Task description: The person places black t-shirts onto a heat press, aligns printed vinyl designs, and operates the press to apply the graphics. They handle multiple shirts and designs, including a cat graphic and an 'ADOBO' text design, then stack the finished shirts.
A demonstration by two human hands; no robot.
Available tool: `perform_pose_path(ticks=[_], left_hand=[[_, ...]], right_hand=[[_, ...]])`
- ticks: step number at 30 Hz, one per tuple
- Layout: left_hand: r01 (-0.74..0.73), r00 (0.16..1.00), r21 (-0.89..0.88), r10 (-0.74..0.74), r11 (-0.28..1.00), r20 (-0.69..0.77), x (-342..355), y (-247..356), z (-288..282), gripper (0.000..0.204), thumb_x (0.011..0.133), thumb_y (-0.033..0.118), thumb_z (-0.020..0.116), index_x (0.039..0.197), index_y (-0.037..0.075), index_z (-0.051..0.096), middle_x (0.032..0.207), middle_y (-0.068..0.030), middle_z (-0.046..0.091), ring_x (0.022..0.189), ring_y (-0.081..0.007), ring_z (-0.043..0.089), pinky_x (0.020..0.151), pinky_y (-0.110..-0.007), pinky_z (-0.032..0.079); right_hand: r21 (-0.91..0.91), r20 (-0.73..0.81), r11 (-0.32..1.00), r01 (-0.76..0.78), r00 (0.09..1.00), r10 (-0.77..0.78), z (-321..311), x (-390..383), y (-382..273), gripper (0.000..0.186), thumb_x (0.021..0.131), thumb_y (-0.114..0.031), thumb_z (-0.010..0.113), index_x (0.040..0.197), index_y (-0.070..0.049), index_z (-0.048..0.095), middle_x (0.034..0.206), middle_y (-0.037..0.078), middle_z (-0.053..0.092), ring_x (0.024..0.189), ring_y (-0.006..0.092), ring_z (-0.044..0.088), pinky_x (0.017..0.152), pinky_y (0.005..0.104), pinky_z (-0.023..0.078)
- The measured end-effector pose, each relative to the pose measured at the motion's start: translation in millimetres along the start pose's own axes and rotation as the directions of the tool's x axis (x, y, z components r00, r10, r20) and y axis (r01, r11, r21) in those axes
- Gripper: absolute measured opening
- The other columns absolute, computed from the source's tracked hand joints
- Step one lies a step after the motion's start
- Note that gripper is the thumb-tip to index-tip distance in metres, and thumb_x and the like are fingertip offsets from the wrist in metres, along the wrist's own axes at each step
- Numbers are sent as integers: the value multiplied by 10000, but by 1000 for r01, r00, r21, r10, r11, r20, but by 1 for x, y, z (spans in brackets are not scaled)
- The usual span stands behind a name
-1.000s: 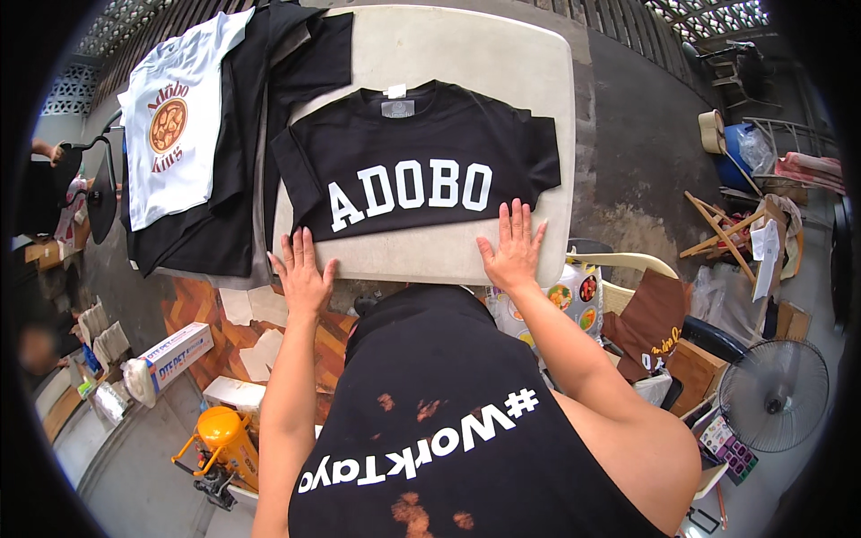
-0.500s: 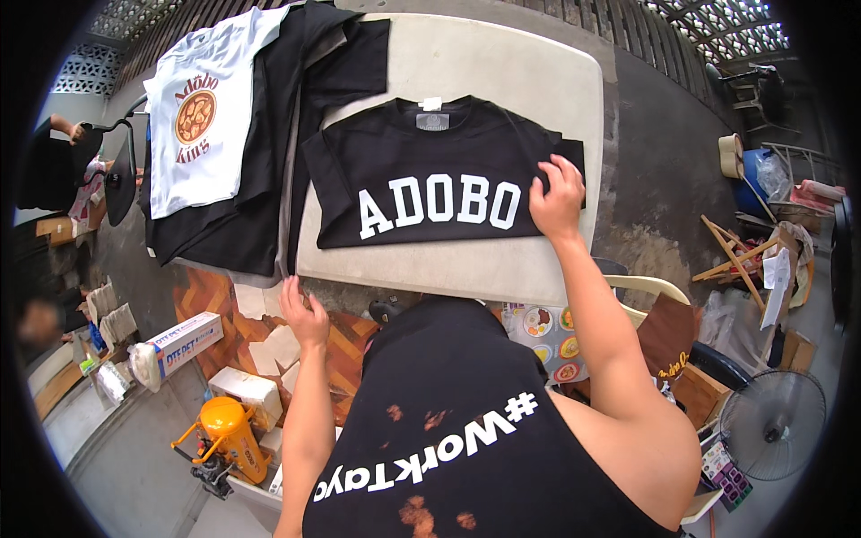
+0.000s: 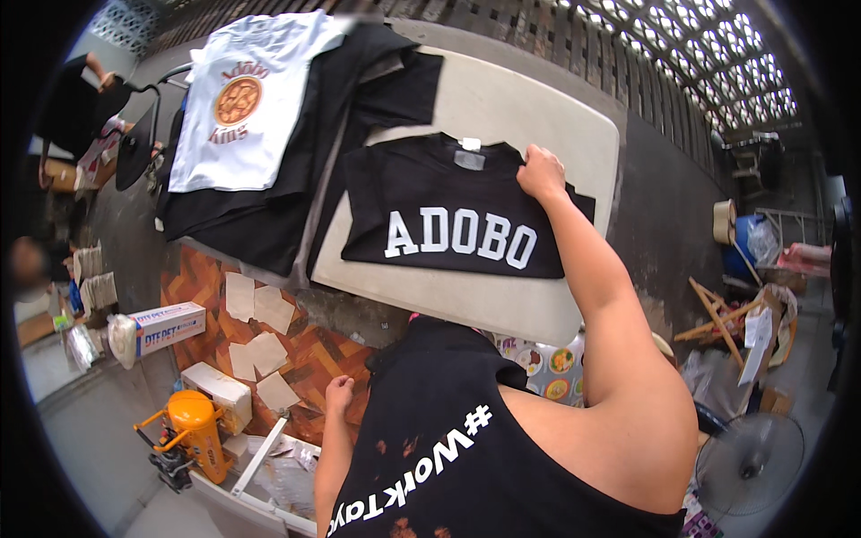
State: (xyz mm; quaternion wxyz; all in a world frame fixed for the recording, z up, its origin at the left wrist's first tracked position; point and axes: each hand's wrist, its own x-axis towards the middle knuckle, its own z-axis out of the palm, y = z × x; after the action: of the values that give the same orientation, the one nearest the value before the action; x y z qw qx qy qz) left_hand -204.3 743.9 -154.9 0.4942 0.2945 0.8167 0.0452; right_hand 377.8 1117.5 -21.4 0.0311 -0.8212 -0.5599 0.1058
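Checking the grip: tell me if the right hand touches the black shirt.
Touching. The head view shows the right hand closed on the black shirt at its shoulder, no gap between them.

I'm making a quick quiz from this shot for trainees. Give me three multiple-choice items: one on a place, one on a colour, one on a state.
1. Where is the right hand?
A. on the shoulder of the black shirt
B. on the white shirt
C. on the orange machine

2. What colour is the shirt on the dark pile at the table's left?
A. red
B. white
C. green

3. What is the left hand doing?
A. pressing the black shirt
B. gripping the fan
C. hanging below the table, touching nothing

Answers: 1 A, the hand is closed at the shirt's shoulder near the collar. 2 B, it is white with a round orange print. 3 C, it is a loose fist beside the body, off the table.
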Motion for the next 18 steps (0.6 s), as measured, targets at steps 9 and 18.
perform_pose_path(ticks=[9,18], left_hand=[[-719,471,315,768,619,-434,-87,96,-39,846,726,249,845,1448,-9,487,1466,-227,471,1407,-417,418,1171,-520,347],[-771,469,-207,318,602,-824,-117,-15,-132,163,836,42,743,989,83,707,994,-139,741,939,-324,734,836,-423,564]], right_hand=[[589,537,275,760,-113,-836,-30,-259,-249,225,807,-123,635,1018,-54,666,1063,186,687,992,395,675,854,484,540],[675,241,28,738,-185,-953,-71,-407,-410,239,906,-163,721,929,-50,512,731,195,608,736,446,631,624,496,463]])
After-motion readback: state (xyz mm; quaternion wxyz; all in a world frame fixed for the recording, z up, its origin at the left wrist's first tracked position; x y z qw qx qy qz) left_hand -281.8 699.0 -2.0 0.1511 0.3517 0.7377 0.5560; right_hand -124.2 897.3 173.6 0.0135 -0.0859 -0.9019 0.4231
